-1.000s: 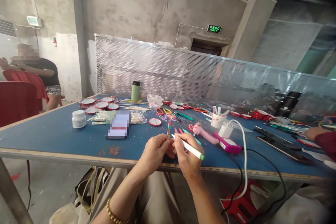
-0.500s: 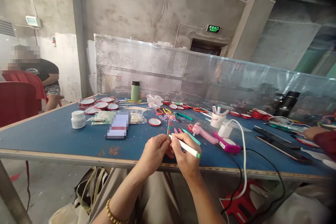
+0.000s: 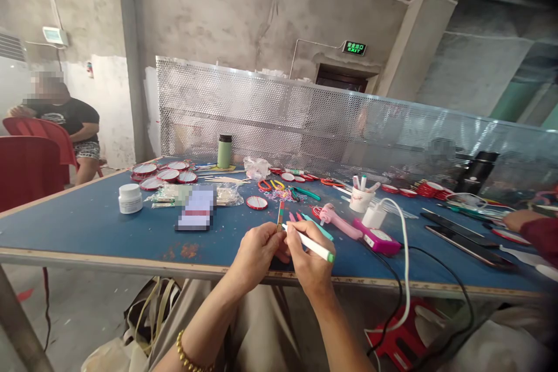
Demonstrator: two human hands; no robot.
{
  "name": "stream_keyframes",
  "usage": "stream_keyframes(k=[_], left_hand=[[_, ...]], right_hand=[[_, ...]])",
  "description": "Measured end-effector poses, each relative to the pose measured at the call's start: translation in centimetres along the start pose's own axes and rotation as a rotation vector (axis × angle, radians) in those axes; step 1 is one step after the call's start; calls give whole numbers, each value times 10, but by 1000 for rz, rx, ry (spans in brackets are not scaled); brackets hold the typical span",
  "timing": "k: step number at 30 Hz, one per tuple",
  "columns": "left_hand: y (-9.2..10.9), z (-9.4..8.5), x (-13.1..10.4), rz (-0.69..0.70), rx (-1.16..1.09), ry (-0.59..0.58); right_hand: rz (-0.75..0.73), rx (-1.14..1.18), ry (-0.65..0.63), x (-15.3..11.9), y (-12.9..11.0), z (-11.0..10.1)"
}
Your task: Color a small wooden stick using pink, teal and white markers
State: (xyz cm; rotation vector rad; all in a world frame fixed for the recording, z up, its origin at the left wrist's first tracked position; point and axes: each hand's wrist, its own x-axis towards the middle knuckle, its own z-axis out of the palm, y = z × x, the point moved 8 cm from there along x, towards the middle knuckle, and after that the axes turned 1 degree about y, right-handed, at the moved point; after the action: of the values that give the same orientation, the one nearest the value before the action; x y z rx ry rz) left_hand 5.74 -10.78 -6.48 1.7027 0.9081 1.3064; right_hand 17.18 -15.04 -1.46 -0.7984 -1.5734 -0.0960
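Near the table's front edge, my left hand (image 3: 260, 247) pinches a thin flat stick (image 3: 281, 215) that stands upright, with red and green bands of colour on it. Close beside it, my right hand (image 3: 310, 258) grips a white marker pen (image 3: 314, 246) with a green end. The pen's tip points at the stick, but the frame does not show clearly whether they touch. Just beyond my hands lie pink and teal markers (image 3: 317, 225) and a small round red-rimmed disc (image 3: 257, 202).
A phone (image 3: 195, 209) and a white jar (image 3: 130, 199) stand left on the blue table (image 3: 104, 241). Pliers (image 3: 305, 193) lie at the middle. To the right are a pink handheld device (image 3: 342, 224), a pen cup (image 3: 361, 199) and cables (image 3: 406, 267). Another person's sleeve (image 3: 538, 238) shows far right.
My right hand and the marker have shifted very slightly; my left hand keeps its hold on the stick. The seated person at the far left has moved their head and raised a hand.
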Motion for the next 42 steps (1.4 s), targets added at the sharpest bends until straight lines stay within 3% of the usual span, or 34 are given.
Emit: stream_keyframes(k=[16,30,42], left_hand=[[5,2,-1,-7,-64,-25],[-2,2,1,-16,-158,-21],[1,0,1,0,-126,8]], right_hand=[[69,21,50,-2,5,-3],[64,90,36,-4,4,-4],[-68,59,-17,-1,-7,0]])
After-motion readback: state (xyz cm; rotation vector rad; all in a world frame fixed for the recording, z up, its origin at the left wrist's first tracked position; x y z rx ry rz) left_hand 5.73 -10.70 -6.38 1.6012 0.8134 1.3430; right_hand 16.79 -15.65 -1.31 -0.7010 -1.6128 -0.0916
